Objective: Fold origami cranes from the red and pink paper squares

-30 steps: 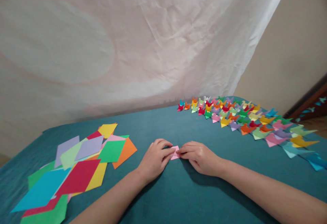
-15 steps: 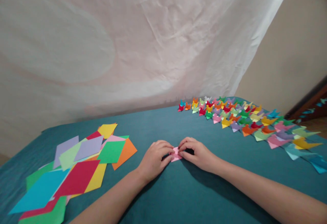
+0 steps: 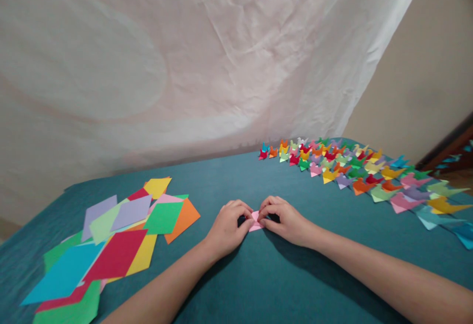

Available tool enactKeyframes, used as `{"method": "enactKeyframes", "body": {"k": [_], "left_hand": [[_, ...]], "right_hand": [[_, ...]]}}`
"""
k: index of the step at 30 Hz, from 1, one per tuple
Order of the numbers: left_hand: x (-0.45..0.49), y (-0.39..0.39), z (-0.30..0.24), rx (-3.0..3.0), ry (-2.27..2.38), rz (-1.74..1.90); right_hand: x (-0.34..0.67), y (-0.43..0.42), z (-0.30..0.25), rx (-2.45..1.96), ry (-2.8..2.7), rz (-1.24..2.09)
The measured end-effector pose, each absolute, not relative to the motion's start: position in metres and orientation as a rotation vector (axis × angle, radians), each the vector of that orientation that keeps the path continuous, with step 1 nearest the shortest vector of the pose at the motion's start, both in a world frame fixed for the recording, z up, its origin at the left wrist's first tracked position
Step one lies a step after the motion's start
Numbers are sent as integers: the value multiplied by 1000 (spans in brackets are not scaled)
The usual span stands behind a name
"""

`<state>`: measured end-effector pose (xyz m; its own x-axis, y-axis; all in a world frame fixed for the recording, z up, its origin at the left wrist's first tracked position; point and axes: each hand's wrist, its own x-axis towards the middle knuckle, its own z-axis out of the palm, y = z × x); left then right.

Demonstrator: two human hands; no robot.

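Observation:
A small folded piece of pink paper [image 3: 255, 222] lies low over the table between my two hands. My left hand [image 3: 231, 225] pinches its left side with thumb and fingers. On the opposite side, the thumb and index finger of my right hand [image 3: 283, 219] close on the paper's right part. The fingertips cover its edges, so its full folded shape is hidden.
Loose coloured paper sheets [image 3: 118, 255] lie overlapping on the left of the teal-covered table [image 3: 236, 284]. Rows of small folded paper birds [image 3: 343, 166] stand at the right. A pale hanging cloth [image 3: 207, 58] closes off the back.
Both hands stay at the pink paper, with the left fingers shifting slightly on it. The whole view has moved a little, so the table's things appear slightly further right.

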<state>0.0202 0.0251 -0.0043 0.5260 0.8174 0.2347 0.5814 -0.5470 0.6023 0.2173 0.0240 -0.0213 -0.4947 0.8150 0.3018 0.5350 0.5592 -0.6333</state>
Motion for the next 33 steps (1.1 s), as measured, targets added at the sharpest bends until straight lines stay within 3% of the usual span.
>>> {"method": "enactKeyframes", "body": {"k": [33], "left_hand": [[24,27,-7,2329,1189,710]], "right_hand": [[208,17,-23,-1230,-2208,469]]}}
